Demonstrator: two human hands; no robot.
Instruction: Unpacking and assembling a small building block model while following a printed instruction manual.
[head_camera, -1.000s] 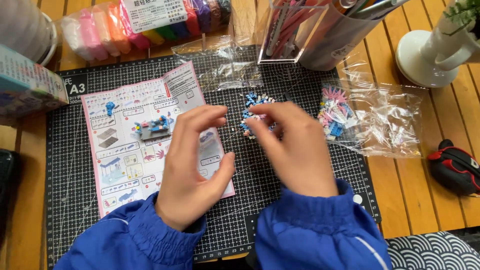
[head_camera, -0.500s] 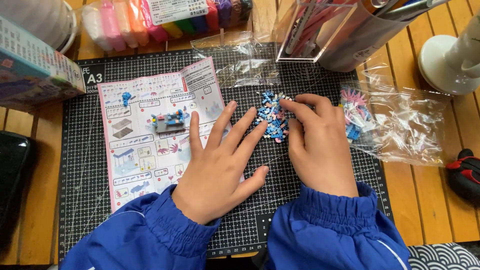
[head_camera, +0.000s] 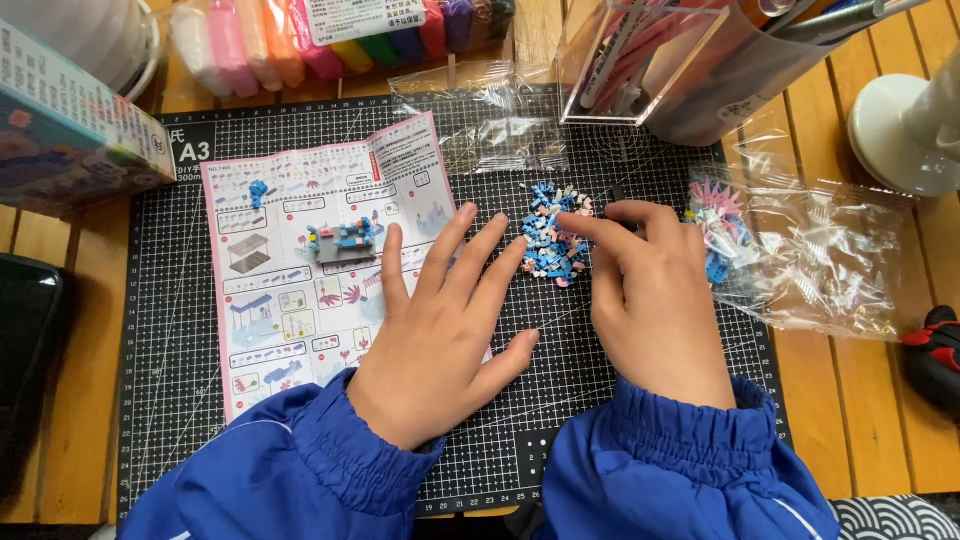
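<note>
Head view showed the right hand (head_camera: 655, 300) with its fingers (head_camera: 600, 228) stretched toward a small heap of blue and pink bricks (head_camera: 553, 235), the forefinger tip pressed against the heap's right edge; nothing was pinched that I could make out. A second earlier both hands had been raised close together above the mat, and now both were down, so whatever piece they had been handling seemed set aside and the right had gone sorting for another. The left hand (head_camera: 440, 325) lay flat, fingers spread, palm down, half on the pink instruction sheet (head_camera: 290, 260) and half on the cutting mat (head_camera: 160, 330).

On the sheet sat a little grey and blue brick model (head_camera: 342, 240), blocky and hard-edged. The mat was dark, matte, ruled with a fine white grid. Right of the heap lay a crinkled clear plastic bag (head_camera: 830, 260) with more pink and blue pieces inside; another emptied bag (head_camera: 490, 115) lay far of the sheet. Beyond, soft clay bars (head_camera: 260, 45) in bright colours lined the slatted wooden counter (head_camera: 860, 400).
</note>
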